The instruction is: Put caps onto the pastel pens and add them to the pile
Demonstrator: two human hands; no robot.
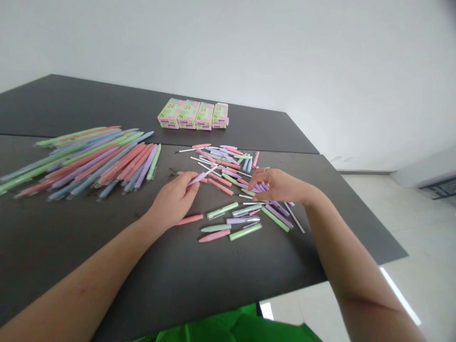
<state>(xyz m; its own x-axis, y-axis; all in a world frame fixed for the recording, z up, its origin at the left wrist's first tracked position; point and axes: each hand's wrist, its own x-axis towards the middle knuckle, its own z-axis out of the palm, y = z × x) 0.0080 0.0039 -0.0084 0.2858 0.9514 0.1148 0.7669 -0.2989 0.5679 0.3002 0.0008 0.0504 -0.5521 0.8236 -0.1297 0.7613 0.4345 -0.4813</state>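
In my left hand [177, 197], thumb and fingers are closed on a purple pen barrel [196, 179]. A thin white refill [211, 169] sticks out of its end, pointing up and right. My right hand [273, 184], with a ring on one finger, hovers low over the right side of a pile of pen parts [228, 164]. Its fingers are bent and apart, and I see nothing held in them. Around both hands lie pink, purple, green and blue barrels and white refills. Nearer to me are a clear-ended green barrel [245, 232] and a pink tip section [214, 236].
Long pens in pastel colours [96, 161] lie heaped on the left of the dark table [171, 275]. Several small green-and-pink boxes [195, 115] stand in a row at the back, the rightmost with its flap up. A white wall rises behind.
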